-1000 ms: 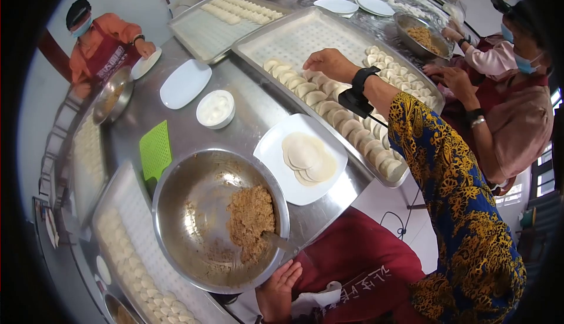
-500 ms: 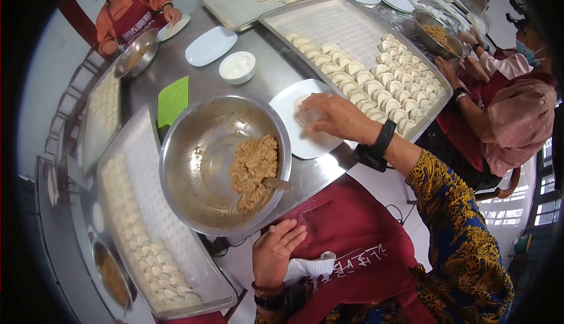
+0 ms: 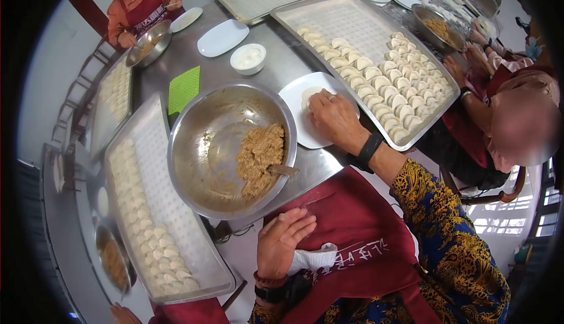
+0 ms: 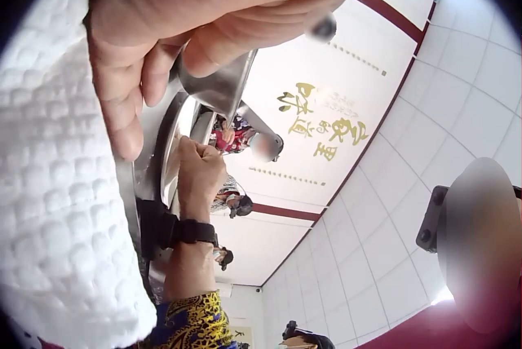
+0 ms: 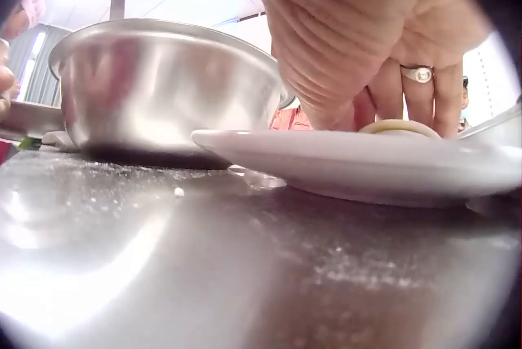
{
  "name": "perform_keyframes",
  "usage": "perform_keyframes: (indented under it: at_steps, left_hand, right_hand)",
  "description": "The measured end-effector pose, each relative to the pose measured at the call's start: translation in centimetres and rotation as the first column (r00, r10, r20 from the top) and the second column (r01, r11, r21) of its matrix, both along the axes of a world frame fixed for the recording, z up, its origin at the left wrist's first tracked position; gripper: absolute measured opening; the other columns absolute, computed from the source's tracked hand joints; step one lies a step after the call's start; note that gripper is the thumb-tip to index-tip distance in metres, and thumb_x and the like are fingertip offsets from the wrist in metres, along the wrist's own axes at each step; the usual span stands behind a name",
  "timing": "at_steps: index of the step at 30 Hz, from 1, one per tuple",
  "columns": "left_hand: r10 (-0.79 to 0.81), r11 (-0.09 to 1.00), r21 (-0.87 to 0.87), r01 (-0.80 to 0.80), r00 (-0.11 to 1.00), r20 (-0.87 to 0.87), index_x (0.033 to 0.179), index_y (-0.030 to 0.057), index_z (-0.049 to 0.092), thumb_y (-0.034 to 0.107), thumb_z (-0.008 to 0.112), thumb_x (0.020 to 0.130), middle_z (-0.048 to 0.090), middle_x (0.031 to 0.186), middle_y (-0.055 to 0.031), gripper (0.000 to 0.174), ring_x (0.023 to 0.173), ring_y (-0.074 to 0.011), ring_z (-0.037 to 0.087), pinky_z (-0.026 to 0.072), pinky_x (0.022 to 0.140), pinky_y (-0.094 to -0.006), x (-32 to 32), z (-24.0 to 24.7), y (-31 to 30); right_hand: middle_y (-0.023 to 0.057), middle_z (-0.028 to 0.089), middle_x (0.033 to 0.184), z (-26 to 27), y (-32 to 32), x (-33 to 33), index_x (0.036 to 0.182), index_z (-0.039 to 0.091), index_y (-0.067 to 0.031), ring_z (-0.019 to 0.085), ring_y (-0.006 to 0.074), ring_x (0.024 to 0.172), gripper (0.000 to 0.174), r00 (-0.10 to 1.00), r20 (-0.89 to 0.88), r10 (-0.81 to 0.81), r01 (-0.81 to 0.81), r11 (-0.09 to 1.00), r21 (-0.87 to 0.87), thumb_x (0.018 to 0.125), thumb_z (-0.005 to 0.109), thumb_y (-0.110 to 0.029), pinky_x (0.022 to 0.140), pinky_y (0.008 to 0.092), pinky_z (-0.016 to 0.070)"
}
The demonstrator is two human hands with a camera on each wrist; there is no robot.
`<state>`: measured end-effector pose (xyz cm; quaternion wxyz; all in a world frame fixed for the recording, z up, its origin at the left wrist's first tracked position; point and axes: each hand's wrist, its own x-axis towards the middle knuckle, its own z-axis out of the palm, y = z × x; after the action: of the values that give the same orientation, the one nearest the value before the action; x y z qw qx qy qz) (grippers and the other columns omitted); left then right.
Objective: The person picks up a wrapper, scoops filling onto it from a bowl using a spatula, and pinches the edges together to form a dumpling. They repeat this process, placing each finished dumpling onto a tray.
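Observation:
My right hand [image 3: 338, 118] is over a white plate [image 3: 305, 139], its fingertips bent down and pinching at a pale round dumpling wrapper [image 3: 308, 96]. In the right wrist view, the edge of the wrapper [image 5: 400, 126] curves up beside the ringed fingers. Left of the plate is a steel bowl [image 3: 202, 148] with a mound of brown filling [image 3: 258, 148] and a utensil handle [image 3: 285, 170] sticking out. My left hand [image 3: 285, 239] hangs at the table edge, palm up, fingers loose and holding nothing. By it a white textured cloth [image 3: 314, 257] lies against the red apron.
A tray of folded dumplings [image 3: 364, 18] lies beyond the plate; another tray [image 3: 170, 165] runs along the left. A small white bowl [image 3: 248, 68], a green perforated mat [image 3: 185, 89] and an oval plate [image 3: 223, 38] stand farther back. Other people sit around the table.
My right hand has come back from the dumpling tray to the plate and lowered its fingers onto the wrappers. My left hand has moved off the bowl's rim and turned palm up.

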<state>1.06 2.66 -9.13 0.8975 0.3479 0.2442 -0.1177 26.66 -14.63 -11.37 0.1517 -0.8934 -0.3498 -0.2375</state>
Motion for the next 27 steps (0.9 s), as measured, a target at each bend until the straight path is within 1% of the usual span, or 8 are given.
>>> perform_keyframes:
  at_steps: [12, 15, 17, 18, 20, 22, 24, 27]
  left_hand:
    - [-0.024, 0.999, 0.034, 0.023, 0.999, 0.029, 0.122, -0.0157, 0.052, 0.022, 0.049, 0.103, 0.057, 0.123, -0.0309, 0.042, 0.116, -0.0454, 0.058, 0.0463, 0.104, -0.0544, 1.2, 1.7, -0.5]
    - [-0.041, 0.998, 0.045, 0.040, 0.999, 0.023, 0.122, -0.0165, 0.051, 0.021, 0.048, 0.103, 0.057, 0.123, -0.0313, 0.043, 0.117, -0.0455, 0.057, 0.0458, 0.104, -0.0548, 1.5, 2.3, -0.6]
    - [-0.047, 0.997, 0.059, 0.046, 0.999, 0.019, 0.123, -0.0170, 0.050, 0.021, 0.048, 0.103, 0.057, 0.124, -0.0316, 0.043, 0.118, -0.0456, 0.057, 0.0455, 0.104, -0.0551, 1.5, 2.3, -0.5]
    - [-0.047, 0.998, 0.051, 0.045, 0.998, 0.034, 0.124, -0.0171, 0.049, 0.021, 0.048, 0.103, 0.055, 0.126, -0.0320, 0.043, 0.119, -0.0454, 0.056, 0.0448, 0.105, -0.0549, 1.5, 2.1, -0.4]
    - [-0.048, 0.998, 0.043, 0.046, 0.998, 0.048, 0.126, -0.0172, 0.047, 0.020, 0.047, 0.103, 0.054, 0.128, -0.0324, 0.044, 0.121, -0.0452, 0.055, 0.0440, 0.106, -0.0548, 1.7, 1.9, -0.4]
    - [-0.058, 0.998, 0.023, 0.057, 0.997, 0.044, 0.131, -0.0170, 0.043, 0.020, 0.047, 0.103, 0.049, 0.134, -0.0327, 0.046, 0.124, -0.0450, 0.052, 0.0418, 0.109, -0.0542, 1.9, 1.7, -0.7]
    - [-0.071, 0.997, 0.012, 0.071, 0.996, 0.052, 0.133, -0.0170, 0.040, 0.021, 0.046, 0.104, 0.048, 0.136, -0.0326, 0.048, 0.126, -0.0450, 0.050, 0.0408, 0.110, -0.0540, 2.2, 1.1, -1.3]
    - [-0.074, 0.997, -0.014, 0.075, 0.993, 0.092, 0.136, -0.0171, 0.037, 0.023, 0.046, 0.105, 0.045, 0.138, -0.0327, 0.052, 0.129, -0.0453, 0.048, 0.0389, 0.111, -0.0537, 2.4, 0.6, -2.3]
  right_hand:
    - [0.0185, 0.062, 0.076, -0.3, -0.3, 0.2, 0.077, 0.058, -0.0027, 0.063, 0.0363, 0.069, 0.011, 0.998, 0.065, -0.007, 0.002, 0.996, 0.086, 0.082, 0.059, -0.012, 0.066, 0.0453, 0.0490]
    - [0.0206, 0.064, 0.080, 0.1, -0.6, 0.0, 0.081, 0.063, -0.0017, 0.063, 0.0337, 0.069, 0.013, 0.998, -0.059, -0.019, 0.027, 0.991, 0.132, 0.085, 0.060, -0.014, 0.065, 0.0420, 0.0496]
    - [0.0162, 0.069, 0.086, 0.3, -1.2, 0.2, 0.089, 0.068, -0.0017, 0.064, 0.0256, 0.069, 0.018, 0.895, -0.430, 0.118, 0.202, 0.752, 0.628, 0.091, 0.062, -0.018, 0.064, 0.0354, 0.0498]
    - [0.0162, 0.069, 0.086, 0.5, -1.5, 0.1, 0.089, 0.068, -0.0017, 0.064, 0.0256, 0.069, 0.018, 0.893, -0.433, 0.120, 0.203, 0.752, 0.628, 0.091, 0.062, -0.018, 0.064, 0.0354, 0.0498]
    - [0.0092, 0.070, 0.089, 1.6, -2.4, -0.2, 0.094, 0.071, -0.0025, 0.064, 0.0179, 0.076, 0.021, 0.684, -0.605, 0.408, 0.520, 0.309, 0.796, 0.094, 0.063, -0.022, 0.069, 0.0292, 0.0495]
    - [0.0041, 0.069, 0.095, 2.6, -3.3, -2.1, 0.099, 0.068, -0.0028, 0.065, 0.0153, 0.087, 0.019, 0.643, -0.604, 0.470, 0.560, 0.249, 0.790, 0.097, 0.060, -0.019, 0.079, 0.0291, 0.0518]
    - [0.0070, 0.068, 0.105, 3.6, -3.7, -5.2, 0.110, 0.064, -0.0021, 0.065, 0.0161, 0.096, 0.020, 0.412, -0.414, 0.812, 0.655, 0.052, 0.754, 0.099, 0.058, -0.017, 0.090, 0.0332, 0.0526]
    - [0.0100, 0.066, 0.113, 3.3, -3.1, -9.9, 0.116, 0.059, 0.0004, 0.065, 0.0179, 0.102, 0.025, 0.276, -0.412, 0.868, 0.740, 0.081, 0.667, 0.101, 0.057, -0.019, 0.092, 0.0374, 0.0545]
